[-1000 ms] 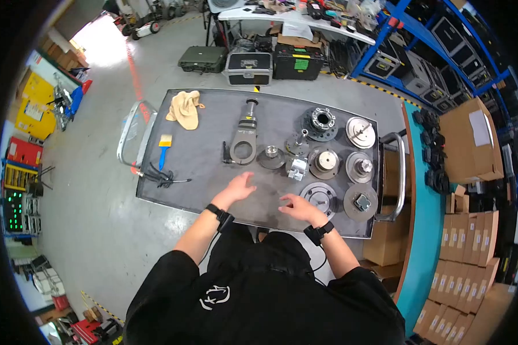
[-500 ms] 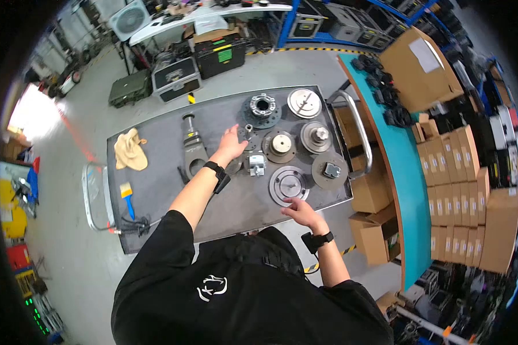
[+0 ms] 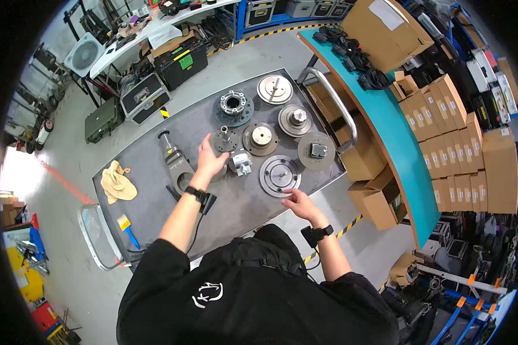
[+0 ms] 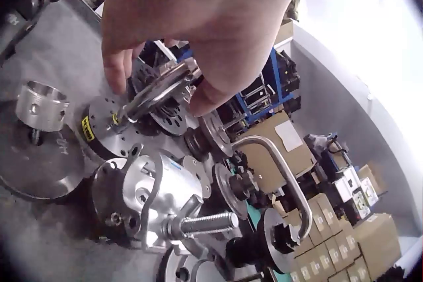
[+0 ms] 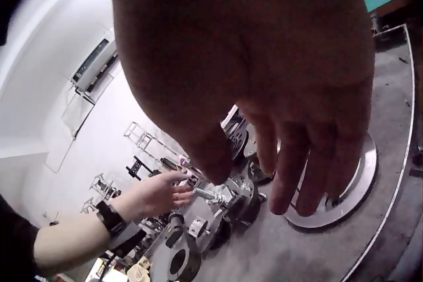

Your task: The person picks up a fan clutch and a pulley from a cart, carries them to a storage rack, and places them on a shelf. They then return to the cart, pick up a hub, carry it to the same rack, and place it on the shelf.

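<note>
My left hand (image 3: 210,161) reaches over the metal cart top to a small flange with an upright post (image 3: 225,137). In the left wrist view its thumb and fingers stand apart on either side of the post (image 4: 157,93). A silver block with a threaded bolt (image 4: 209,223) sits just below that hand; the head view shows the same block (image 3: 242,165) to its right. My right hand (image 3: 305,208) hovers near the cart's front edge with loosely extended fingers. Its fingertips are close to a wide ringed disc (image 3: 269,179) and hold nothing.
Several round metal parts stand on the right half, including a dark toothed hub (image 3: 233,103) and a slotted disc (image 3: 274,89). A ring-ended metal tool (image 3: 177,164), a tan cloth (image 3: 118,183) and a brush (image 3: 128,231) lie left. A tubular handle (image 3: 346,123) rises at the right end.
The head view has turned, shifting the cart. My left hand has moved forward and right from the front of the cart to the post. My right hand stays near the front disc.
</note>
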